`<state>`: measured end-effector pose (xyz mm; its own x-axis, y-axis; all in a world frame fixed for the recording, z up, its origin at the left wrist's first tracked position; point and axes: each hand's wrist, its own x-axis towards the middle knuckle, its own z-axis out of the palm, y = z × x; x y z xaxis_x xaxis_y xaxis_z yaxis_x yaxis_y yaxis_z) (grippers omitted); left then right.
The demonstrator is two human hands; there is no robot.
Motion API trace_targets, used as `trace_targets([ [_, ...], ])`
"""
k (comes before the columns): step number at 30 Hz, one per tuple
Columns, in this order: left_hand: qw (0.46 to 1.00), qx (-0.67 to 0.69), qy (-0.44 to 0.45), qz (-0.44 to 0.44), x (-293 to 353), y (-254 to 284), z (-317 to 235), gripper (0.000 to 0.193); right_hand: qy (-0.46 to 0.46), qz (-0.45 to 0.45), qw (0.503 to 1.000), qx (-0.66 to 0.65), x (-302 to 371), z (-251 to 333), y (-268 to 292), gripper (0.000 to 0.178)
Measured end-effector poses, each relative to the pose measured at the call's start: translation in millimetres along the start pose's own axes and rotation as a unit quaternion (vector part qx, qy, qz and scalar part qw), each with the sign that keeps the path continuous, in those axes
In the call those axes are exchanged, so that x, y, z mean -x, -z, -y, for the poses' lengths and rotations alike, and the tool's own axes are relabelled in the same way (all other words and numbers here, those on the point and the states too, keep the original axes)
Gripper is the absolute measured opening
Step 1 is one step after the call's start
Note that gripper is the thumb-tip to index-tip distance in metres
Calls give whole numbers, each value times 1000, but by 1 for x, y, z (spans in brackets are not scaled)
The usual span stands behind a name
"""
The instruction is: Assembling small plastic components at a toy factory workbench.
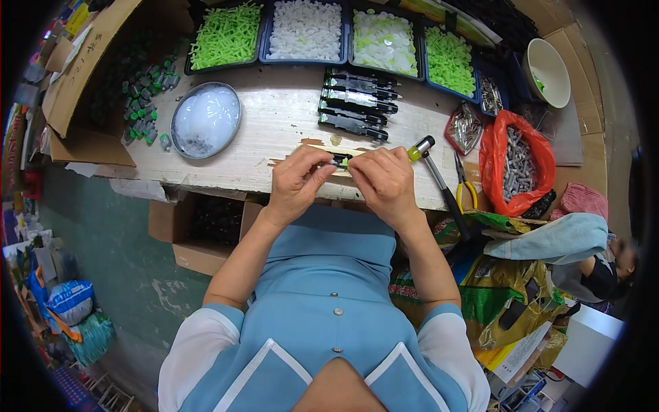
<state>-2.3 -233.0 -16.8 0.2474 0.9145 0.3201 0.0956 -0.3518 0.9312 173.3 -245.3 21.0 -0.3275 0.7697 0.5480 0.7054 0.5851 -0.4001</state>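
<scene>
At the front edge of the table, my left hand (296,180) and my right hand (386,180) meet over a small black part with light green and whitish bits (340,162). Fingers of both hands are pinched on it, partly covering it, so its full shape is hidden. A pale wooden strip (336,149) lies under and behind it. Beyond my hands sits a row of several black assembled pieces (357,99). A screwdriver with a yellow-green handle (421,147) lies right beside my right hand, with a hammer (445,189) and yellow-handled pliers (466,185) further right.
Trays of green sticks (226,36), white pieces (305,31), round discs (384,42) and green clips (449,62) line the back. Left are a round dish (206,120) and small green-grey parts (147,110). A red bag (516,161) of metal parts stands right.
</scene>
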Motion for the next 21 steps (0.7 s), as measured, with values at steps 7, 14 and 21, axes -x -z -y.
trace_targets([
  [7,974,-210,-81,-35,-4,2,11,11,20,67,996,63,3,-16,-17,9],
  [14,970,-232,-69,-11,-4,-7,19,12,36,118,989,79,-4,-19,-24,5],
  [21,972,-225,-68,-9,-5,-8,23,13,55,199,975,83,-14,-19,-19,3],
])
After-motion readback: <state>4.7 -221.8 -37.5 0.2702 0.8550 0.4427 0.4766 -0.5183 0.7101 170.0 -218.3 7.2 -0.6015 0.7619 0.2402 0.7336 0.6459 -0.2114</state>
